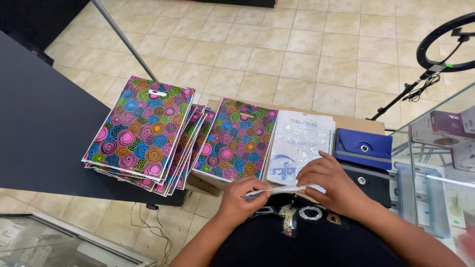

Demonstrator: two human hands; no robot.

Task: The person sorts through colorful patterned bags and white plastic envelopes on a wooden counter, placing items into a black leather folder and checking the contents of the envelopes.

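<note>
Both hands pinch the near edge of a clear plastic sleeve with a white printed insert (297,146): the left hand (240,195) closes its grip on the left corner, the right hand (329,180) on the right. The sleeve lies on the brown cardboard surface (358,123) between a colourful circle-patterned bag (235,141) and a blue tablet case (363,147).

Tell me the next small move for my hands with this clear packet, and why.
Probably pull the packet's mouth open. Both hands pinch the near edge of the clear packet: left hand at one end, right hand at the other. The edge looks flat and closed, and the packet lies flat on the stack.
</note>
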